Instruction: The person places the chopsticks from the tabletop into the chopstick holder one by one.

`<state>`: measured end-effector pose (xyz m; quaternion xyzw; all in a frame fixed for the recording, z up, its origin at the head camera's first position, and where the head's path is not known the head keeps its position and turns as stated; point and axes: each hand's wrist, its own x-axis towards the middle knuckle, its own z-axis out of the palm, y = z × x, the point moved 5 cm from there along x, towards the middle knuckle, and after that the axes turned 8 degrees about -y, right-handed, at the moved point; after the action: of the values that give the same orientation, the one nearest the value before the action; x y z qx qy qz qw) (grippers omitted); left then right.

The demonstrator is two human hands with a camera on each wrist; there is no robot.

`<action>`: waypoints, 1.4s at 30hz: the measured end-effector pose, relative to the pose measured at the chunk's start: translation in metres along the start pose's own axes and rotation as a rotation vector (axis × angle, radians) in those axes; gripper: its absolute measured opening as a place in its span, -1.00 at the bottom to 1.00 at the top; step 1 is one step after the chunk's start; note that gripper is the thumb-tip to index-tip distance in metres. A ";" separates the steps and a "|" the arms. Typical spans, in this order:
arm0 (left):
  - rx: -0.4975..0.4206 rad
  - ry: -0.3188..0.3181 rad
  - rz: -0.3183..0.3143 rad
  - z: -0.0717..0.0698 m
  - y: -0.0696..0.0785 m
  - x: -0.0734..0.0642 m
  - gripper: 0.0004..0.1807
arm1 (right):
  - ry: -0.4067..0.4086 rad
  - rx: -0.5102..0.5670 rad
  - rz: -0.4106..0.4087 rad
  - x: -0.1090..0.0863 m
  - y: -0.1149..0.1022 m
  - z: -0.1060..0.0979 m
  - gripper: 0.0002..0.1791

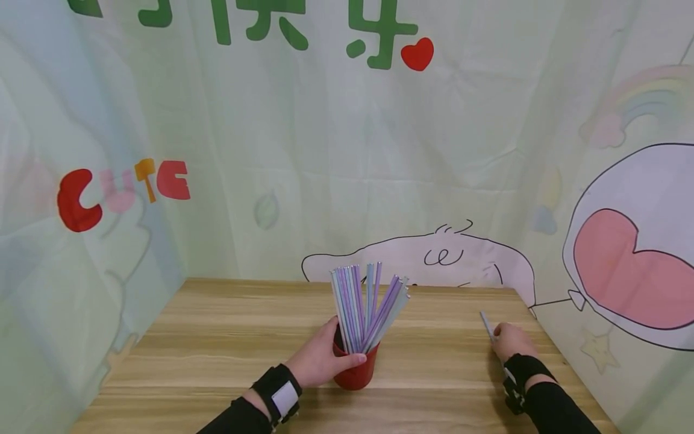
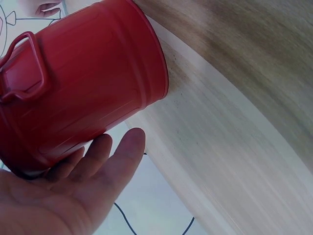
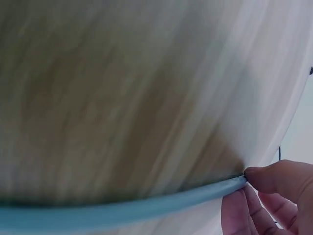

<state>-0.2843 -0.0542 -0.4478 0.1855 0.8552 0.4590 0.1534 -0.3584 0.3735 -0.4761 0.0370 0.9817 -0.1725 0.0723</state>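
A small red metal bucket (image 1: 355,380) with a wire-like handle (image 2: 43,68) stands on the table and holds several lilac and pale blue drinking straws (image 1: 355,307). My left hand (image 1: 317,361) grips the bucket, thumb across its front and fingers along its other side. Over at the right side of the table, my right hand (image 1: 514,342) pinches a single pale blue straw (image 3: 146,209) between thumb and fingers. That straw lies low, at or just above the wood; whether it touches the surface I cannot tell.
The wooden table (image 1: 244,325) reaches back to a printed cloth (image 1: 228,120) that hangs behind and at both sides. Its right edge runs close beside my right hand. A black band (image 1: 278,395) wraps each wrist.
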 end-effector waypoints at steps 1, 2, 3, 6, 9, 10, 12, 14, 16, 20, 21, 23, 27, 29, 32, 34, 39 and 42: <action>0.001 -0.001 -0.002 0.000 0.000 0.000 0.05 | -0.001 0.014 0.001 0.001 0.001 0.001 -0.71; 0.001 -0.001 -0.004 0.000 0.000 0.000 0.05 | -0.002 0.034 0.002 0.002 0.001 0.001 -0.69; 0.001 -0.002 -0.006 0.000 0.000 0.000 0.05 | -0.002 0.054 0.000 0.003 0.001 0.001 -0.66; -0.003 -0.004 -0.010 0.000 0.001 0.000 0.05 | 0.014 0.120 -0.003 0.006 -0.002 -0.002 -0.58; -0.008 -0.006 -0.014 0.000 0.002 0.000 0.04 | 0.038 0.196 -0.014 0.006 -0.012 -0.010 -0.53; -0.009 -0.006 -0.015 0.000 0.002 0.000 0.04 | 0.051 0.215 -0.022 0.006 -0.016 -0.013 -0.53; -0.012 -0.008 -0.018 0.000 0.002 0.000 0.04 | 0.078 0.252 -0.048 0.004 -0.024 -0.018 -0.54; -0.013 -0.009 -0.018 0.000 0.002 -0.001 0.04 | 0.097 0.285 -0.061 0.002 -0.031 -0.024 -0.56; -0.014 -0.009 -0.018 0.000 0.002 -0.001 0.04 | 0.114 0.322 -0.068 -0.001 -0.039 -0.028 -0.57; -0.014 -0.011 -0.017 0.000 0.001 0.000 0.04 | 0.131 0.427 -0.061 -0.008 -0.054 -0.035 -0.55; -0.014 -0.011 -0.017 0.000 0.001 0.000 0.04 | 0.133 0.457 -0.060 -0.010 -0.059 -0.036 -0.54; -0.013 -0.012 -0.017 0.000 0.001 0.000 0.04 | 0.144 0.514 -0.066 -0.015 -0.068 -0.039 -0.54; -0.013 -0.010 -0.014 0.000 0.001 0.001 0.03 | 0.187 0.596 -0.094 -0.027 -0.086 -0.043 -0.55; -0.013 -0.009 -0.004 0.000 0.000 0.001 0.02 | 0.212 0.626 -0.117 -0.033 -0.095 -0.044 -0.56; -0.012 -0.007 0.007 0.000 0.000 0.001 0.00 | 0.248 0.659 -0.156 -0.041 -0.106 -0.046 -0.58; -0.012 -0.007 0.016 0.001 0.000 0.001 0.00 | 0.262 0.678 -0.184 -0.047 -0.114 -0.047 -0.58; -0.013 -0.007 0.019 0.000 0.001 0.001 0.01 | 0.270 0.751 -0.249 -0.060 -0.134 -0.048 -0.58; -0.014 -0.007 0.021 0.000 0.001 0.000 0.01 | 0.259 0.805 -0.280 -0.069 -0.146 -0.048 -0.58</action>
<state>-0.2845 -0.0534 -0.4470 0.1947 0.8494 0.4660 0.1529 -0.3111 0.2496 -0.3717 -0.0499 0.8329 -0.5428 -0.0956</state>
